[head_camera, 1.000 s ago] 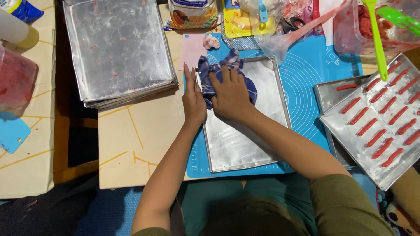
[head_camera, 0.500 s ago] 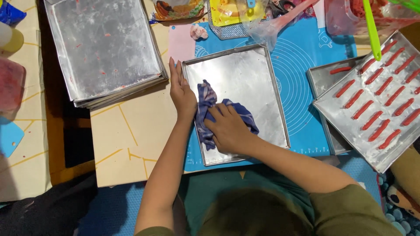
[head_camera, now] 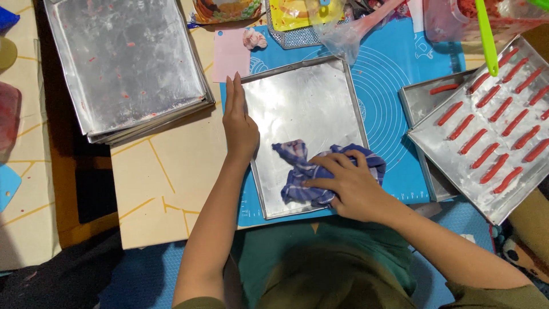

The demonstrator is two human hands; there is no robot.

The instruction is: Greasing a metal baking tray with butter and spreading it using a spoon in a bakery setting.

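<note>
A bare metal baking tray (head_camera: 306, 106) lies on a blue silicone mat (head_camera: 389, 109) in front of me. My right hand (head_camera: 351, 186) presses a crumpled blue-and-white checked cloth (head_camera: 297, 171) onto the tray's near end. My left hand (head_camera: 239, 123) lies flat with fingers together against the tray's left rim, holding it in place.
A stack of used metal trays (head_camera: 128, 63) sits at the upper left. At the right, a tray (head_camera: 492, 123) holds rows of red dough sticks, resting on another tray. A green utensil (head_camera: 486, 34), a plastic bag and containers crowd the far edge. A pink card (head_camera: 231, 54) lies beside the mat.
My right hand has dragged the cloth from the tray's far end down to its near end. My left hand stayed on the left rim.
</note>
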